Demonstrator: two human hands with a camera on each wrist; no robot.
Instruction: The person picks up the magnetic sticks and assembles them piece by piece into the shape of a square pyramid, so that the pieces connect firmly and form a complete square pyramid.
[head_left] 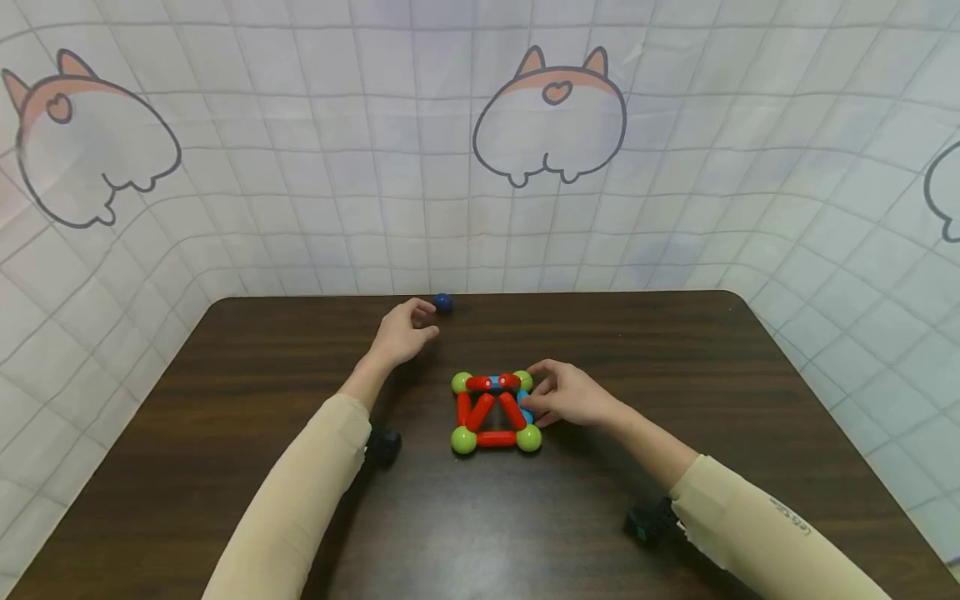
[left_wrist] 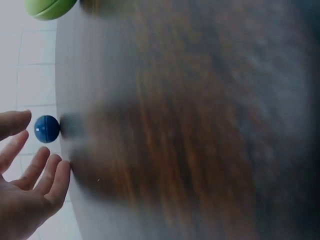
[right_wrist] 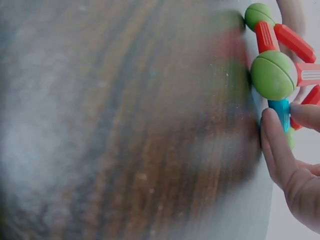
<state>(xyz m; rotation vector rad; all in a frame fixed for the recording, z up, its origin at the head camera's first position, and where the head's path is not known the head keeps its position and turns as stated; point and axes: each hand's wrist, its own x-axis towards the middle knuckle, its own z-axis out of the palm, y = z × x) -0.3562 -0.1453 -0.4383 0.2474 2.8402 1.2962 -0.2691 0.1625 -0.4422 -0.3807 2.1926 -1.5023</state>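
Near the far edge of the table, a small dark blue ball (head_left: 443, 302) sits by the fingertips of my left hand (head_left: 401, 333). Those fingers are loosely spread, and a gap shows between them and the ball in the left wrist view. Closer in stands a frame of magnetic building pieces, with a green ball (head_left: 464, 440) at each corner and a red rod (head_left: 497, 438) along the front. More red rods lean up from the corners. On its right side, my right hand (head_left: 573, 396) pinches a blue rod (right_wrist: 280, 112) between thumb and fingers.
The dark wooden table (head_left: 187, 467) has rounded far corners and meets a white gridded cloth (head_left: 337, 167) with cartoon prints behind it. A black wrist camera (head_left: 384, 447) hangs under the left sleeve, another (head_left: 647, 523) under the right.
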